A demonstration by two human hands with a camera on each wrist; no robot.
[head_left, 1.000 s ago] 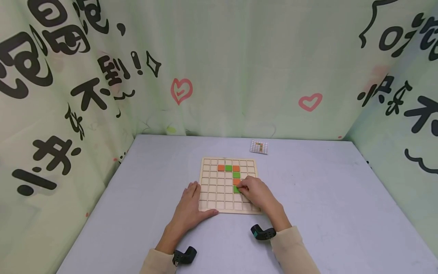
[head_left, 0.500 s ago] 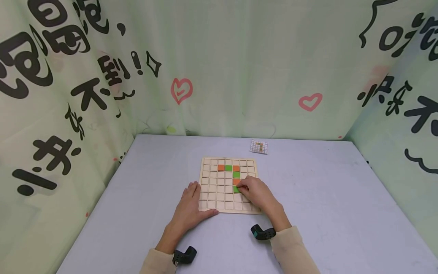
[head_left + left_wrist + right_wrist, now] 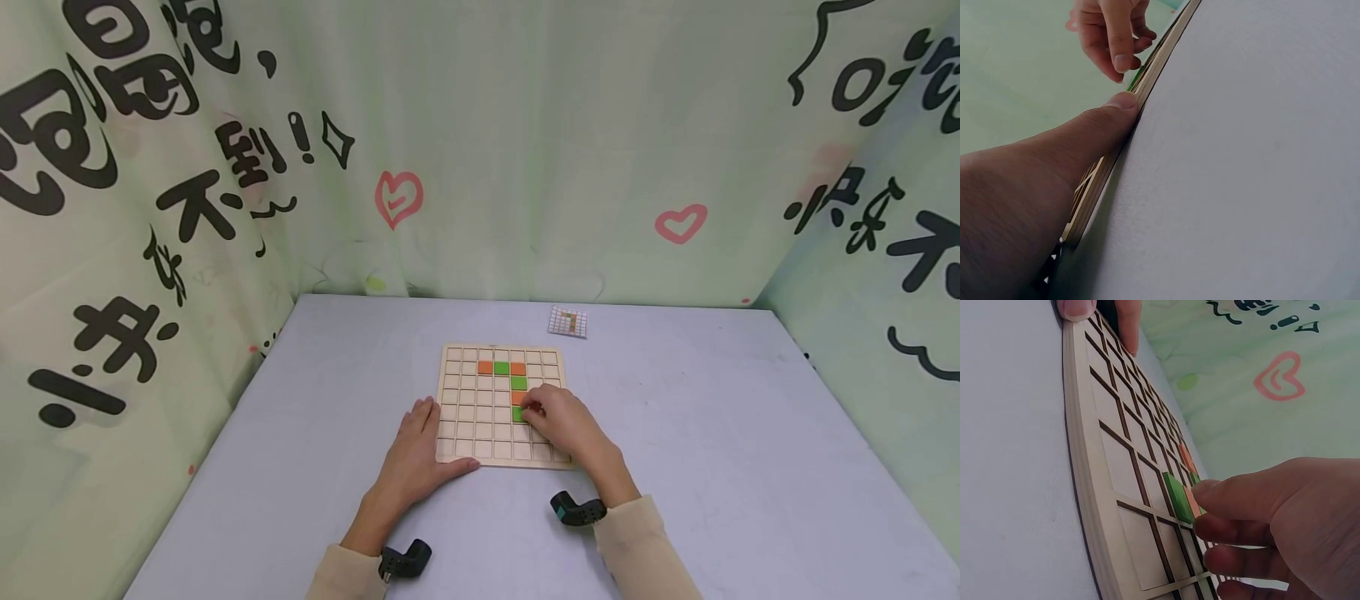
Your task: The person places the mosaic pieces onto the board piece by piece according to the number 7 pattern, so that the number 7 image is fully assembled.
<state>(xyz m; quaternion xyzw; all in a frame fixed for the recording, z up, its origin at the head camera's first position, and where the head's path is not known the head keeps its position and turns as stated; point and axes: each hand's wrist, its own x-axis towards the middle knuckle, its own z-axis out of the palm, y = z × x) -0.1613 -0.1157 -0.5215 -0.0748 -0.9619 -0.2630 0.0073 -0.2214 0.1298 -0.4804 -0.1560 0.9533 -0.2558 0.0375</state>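
Observation:
A square wooden grid board (image 3: 465, 429) lies on the table. Orange and green square tiles run along a row near its far side, from an orange tile (image 3: 485, 367), then down a column to a green tile (image 3: 517, 414). My right hand (image 3: 562, 423) is over the board's right part, thumb and fingertips right at that last green tile; in the right wrist view the tile (image 3: 1177, 497) shows uncovered beside the thumb. My left hand (image 3: 414, 452) rests along the board's left edge, fingers straight, with its thumb (image 3: 1124, 100) on the near edge.
Behind the board lies a small card (image 3: 567, 322) printed with a grid and a coloured pattern. The white table (image 3: 712, 433) reaches back to a pale green curtain (image 3: 540, 150) with black writing and pink hearts. Each wrist wears a black device.
The fingertips of my right hand have shifted very slightly off the last green tile, which shows a little more. My left hand and the board have stayed in place.

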